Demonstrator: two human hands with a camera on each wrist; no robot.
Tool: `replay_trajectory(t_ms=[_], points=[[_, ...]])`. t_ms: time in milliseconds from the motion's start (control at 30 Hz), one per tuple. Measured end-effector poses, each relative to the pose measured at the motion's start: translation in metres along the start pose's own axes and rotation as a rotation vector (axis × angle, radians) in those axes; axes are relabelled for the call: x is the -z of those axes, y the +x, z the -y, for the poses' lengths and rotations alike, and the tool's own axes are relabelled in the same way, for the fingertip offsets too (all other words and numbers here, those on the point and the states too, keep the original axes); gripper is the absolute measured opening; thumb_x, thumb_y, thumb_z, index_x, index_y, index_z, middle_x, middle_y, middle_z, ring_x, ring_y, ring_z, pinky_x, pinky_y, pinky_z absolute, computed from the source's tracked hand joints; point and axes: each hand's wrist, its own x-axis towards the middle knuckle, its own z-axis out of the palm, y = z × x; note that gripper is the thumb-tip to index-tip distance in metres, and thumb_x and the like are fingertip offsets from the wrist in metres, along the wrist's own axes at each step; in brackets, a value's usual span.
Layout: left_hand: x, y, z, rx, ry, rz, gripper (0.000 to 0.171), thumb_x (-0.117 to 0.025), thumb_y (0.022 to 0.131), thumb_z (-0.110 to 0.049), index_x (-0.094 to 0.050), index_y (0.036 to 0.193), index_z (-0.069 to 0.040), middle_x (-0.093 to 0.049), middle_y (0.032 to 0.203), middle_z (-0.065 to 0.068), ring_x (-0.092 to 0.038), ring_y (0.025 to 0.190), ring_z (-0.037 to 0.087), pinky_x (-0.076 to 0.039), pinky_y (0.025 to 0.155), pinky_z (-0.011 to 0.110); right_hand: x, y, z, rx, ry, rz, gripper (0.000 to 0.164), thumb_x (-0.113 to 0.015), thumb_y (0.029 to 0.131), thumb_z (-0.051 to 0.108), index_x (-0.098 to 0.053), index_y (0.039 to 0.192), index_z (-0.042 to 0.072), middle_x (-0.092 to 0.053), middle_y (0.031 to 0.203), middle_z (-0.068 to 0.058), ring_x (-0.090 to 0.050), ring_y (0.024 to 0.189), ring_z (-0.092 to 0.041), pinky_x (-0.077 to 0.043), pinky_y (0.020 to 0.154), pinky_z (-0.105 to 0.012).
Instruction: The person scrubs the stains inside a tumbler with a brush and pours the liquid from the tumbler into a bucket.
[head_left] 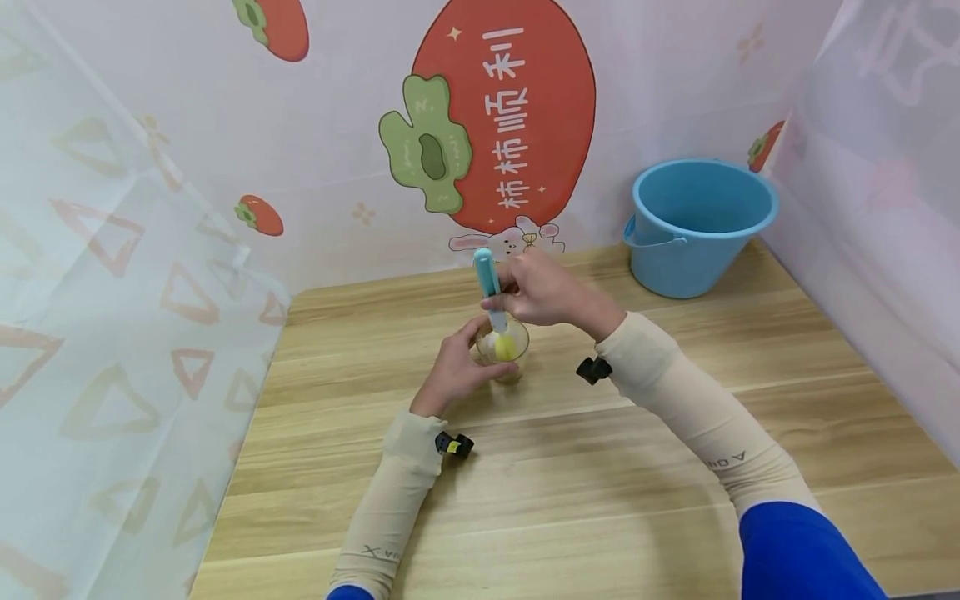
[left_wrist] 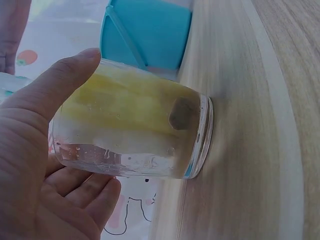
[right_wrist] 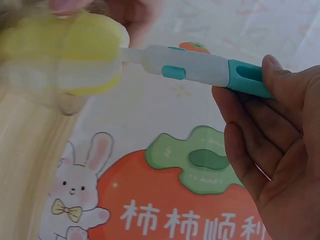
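Near the back of the table, my left hand (head_left: 459, 367) holds a clear drinking glass (left_wrist: 100, 155), thumb on one side and fingers on the other. The glass is upright, its base at or just above the wood; I cannot tell whether they touch. My right hand (head_left: 540, 287) grips the teal end of a sponge cup brush (right_wrist: 200, 67) above the rim. In the right wrist view, the brush's yellow and white sponge head (right_wrist: 95, 55) sits inside the glass. A dark round spot shows near the sponge's tip in the left wrist view. Drops cling to the glass wall.
A blue bucket (head_left: 701, 242) with its handle down stands at the table's back right corner. The wood-grain table (head_left: 570, 483) extends in front of both hands. Behind it hangs a white printed curtain (head_left: 337, 125) with persimmon pictures, and more sheeting lines both sides.
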Motion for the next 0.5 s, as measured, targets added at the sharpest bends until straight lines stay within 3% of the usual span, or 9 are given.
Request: replay_trajectory(t_ms=[267,500], points=[[-0.001,0.0,0.0,-0.003,-0.035,0.004,0.083,-0.094,0.082,-0.031,-0.051,0.153,-0.028,-0.068,0.134,-0.008,-0.06,0.136,0.02,-0.043,0.121,0.054,0.016,0.006,0.008,0.041,-0.062,-0.07,0.014,-0.083,0.093,0.019,-0.081,0.082,0.01,-0.076,0.07,0.001,-0.068,0.063,-0.013,-0.049,0.058,-0.029],[-0.001,0.001,0.001,-0.009,-0.029,0.006,0.085,-0.094,0.081,-0.038,-0.049,0.153,-0.039,-0.063,0.144,-0.01,-0.052,0.146,0.021,-0.039,0.124,0.058,0.003,0.002,0.003,0.011,-0.05,0.054,0.02,-0.081,0.094,0.021,-0.079,0.08,0.009,-0.075,0.069,0.001,-0.062,0.057,-0.008,-0.049,0.055,-0.025]])
